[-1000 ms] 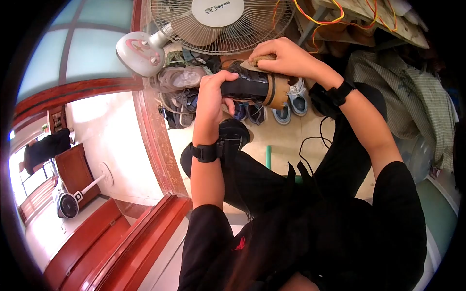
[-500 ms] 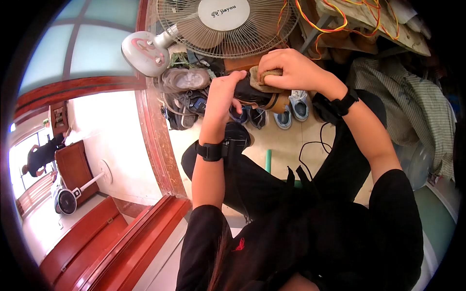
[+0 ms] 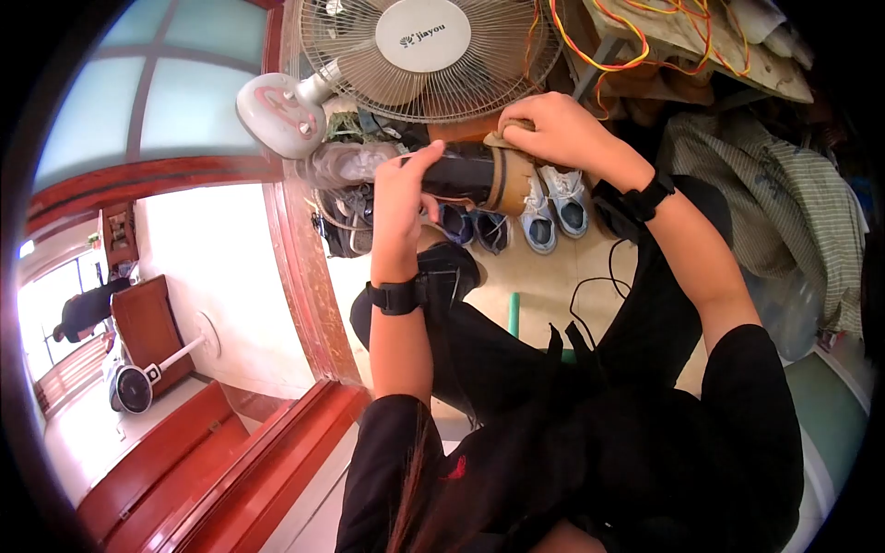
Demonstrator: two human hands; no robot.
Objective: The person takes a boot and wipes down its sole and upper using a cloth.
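My left hand [image 3: 398,198] is closed around one end of a dark shoe [image 3: 461,178] with a tan end [image 3: 516,182], held sideways in front of me. Part of that shoe is hidden behind my fingers. At the tan end my right hand [image 3: 556,129] pinches a folded brown cloth [image 3: 499,140], which lies against the shoe's upper edge. Just beyond and below the shoe, light blue sneakers [image 3: 537,221] stand on the floor, next to dark shoes [image 3: 490,229].
A standing fan [image 3: 424,35] with its base [image 3: 279,115] lies close beyond my hands. Red-yellow wires [image 3: 613,64] hang from a wooden board [image 3: 728,55] at upper right. Striped cloth [image 3: 784,203] hangs at right. Through the doorway at left, a person [image 3: 90,309] is near another fan [image 3: 131,389].
My left hand has moved slightly left. The shoe has turned so more of its tan end shows. My right hand has shifted the cloth to the shoe's upper edge.
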